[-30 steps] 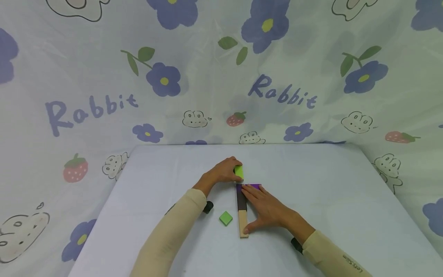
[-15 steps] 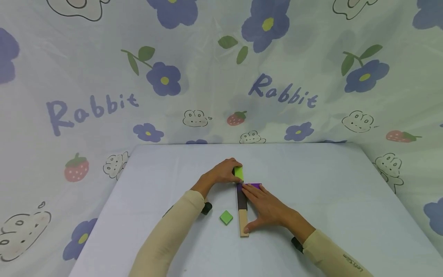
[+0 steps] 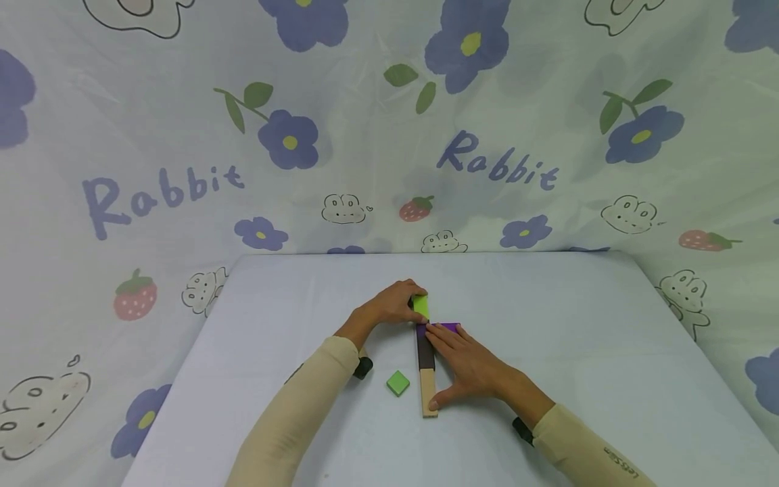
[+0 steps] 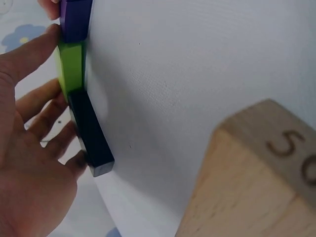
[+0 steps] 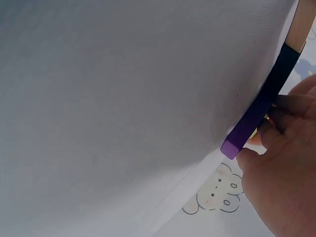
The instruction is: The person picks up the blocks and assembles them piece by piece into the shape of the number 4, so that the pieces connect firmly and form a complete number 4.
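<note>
At the far left, a sheet [image 3: 365, 155] printed with flowers, strawberries and the word Rabbit begins and runs along behind the white table [image 3: 517, 291]. A cream sleeve [image 3: 292, 412] comes in from the lower left, and the left hand [image 3: 394, 302] beyond it is bent, thumb and fingers bracketing a lime block [image 3: 420, 308] in a pinch. A black block [image 4: 91, 133] meets the lime one at a corner, fingers along its side in the left wrist view. Nearer, a small green square [image 3: 398, 383] lies apart, turned like a diamond. Just right of it, a dark brown block [image 3: 426, 352] and a tan block [image 3: 429, 389] lie end to end. A purple block [image 3: 449, 327] points rightward from the top of that line, partly covered by the right hand [image 3: 465, 365], which is spread wide, fingers resting on the purple and thumb touching the tan block
</note>
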